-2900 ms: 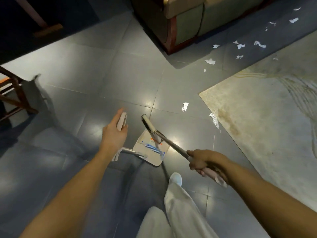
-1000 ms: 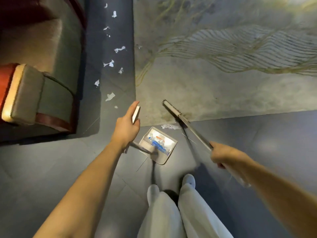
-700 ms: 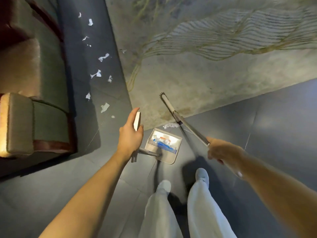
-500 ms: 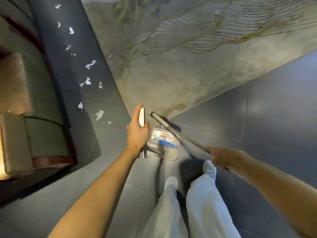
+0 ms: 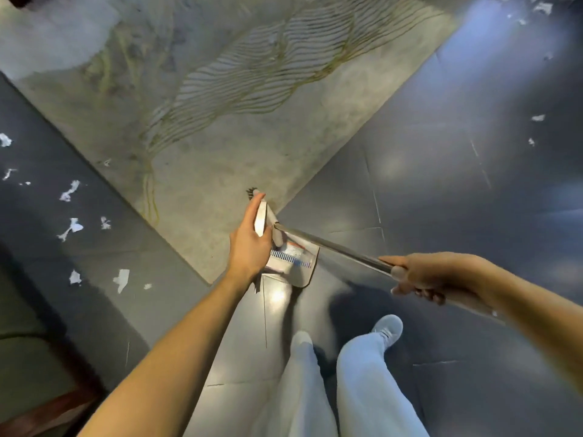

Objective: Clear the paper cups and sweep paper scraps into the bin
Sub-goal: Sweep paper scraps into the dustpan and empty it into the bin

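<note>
Head view looks down on dark floor tiles [image 5: 441,190] and a pale patterned rug [image 5: 220,105], paper scraps [image 5: 73,227] scattered left, while the left hand [image 5: 249,247] grips the dustpan [image 5: 293,263] handle and the right hand [image 5: 422,274] clasps the broom [image 5: 331,249] shaft, its head meeting the pan.

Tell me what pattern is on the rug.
Wavy yellowish lines on the beige rectangular rug, head view.
</note>
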Demonstrator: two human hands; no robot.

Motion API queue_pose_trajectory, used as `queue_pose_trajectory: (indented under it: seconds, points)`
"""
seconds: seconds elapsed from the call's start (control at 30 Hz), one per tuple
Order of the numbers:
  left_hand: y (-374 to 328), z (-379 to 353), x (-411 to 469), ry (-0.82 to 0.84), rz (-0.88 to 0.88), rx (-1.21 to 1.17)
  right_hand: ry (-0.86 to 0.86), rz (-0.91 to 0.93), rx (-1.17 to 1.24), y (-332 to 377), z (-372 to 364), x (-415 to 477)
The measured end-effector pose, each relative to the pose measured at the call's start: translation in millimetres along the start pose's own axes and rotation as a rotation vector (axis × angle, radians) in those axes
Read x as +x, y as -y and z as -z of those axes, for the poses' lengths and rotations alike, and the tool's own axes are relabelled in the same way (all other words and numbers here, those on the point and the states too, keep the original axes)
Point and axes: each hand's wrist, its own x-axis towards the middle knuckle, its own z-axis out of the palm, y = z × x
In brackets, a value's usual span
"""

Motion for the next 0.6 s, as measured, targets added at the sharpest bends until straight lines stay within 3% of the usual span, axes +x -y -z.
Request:
queue_pose_trajectory:
  seconds: [0.17, 0.33, 0.6]
  points:
    - [-46.6, -59.0, 15.8, 0.140, -0.152, 0.051, -0.117, 0.013, 0.161, -58.0, 24.1, -11.1]
    - [-94.6, -130.7, 25.6, 0.207, -0.232, 0.114, -0.204, -0.095, 0.320, -134.5, 65.8, -27.2]
    - [-177.2, -272.7, 36.3, 0.295, -0.328, 0.104, -0.292, -0.219, 0.344, -264.2, 130.3, -61.9]
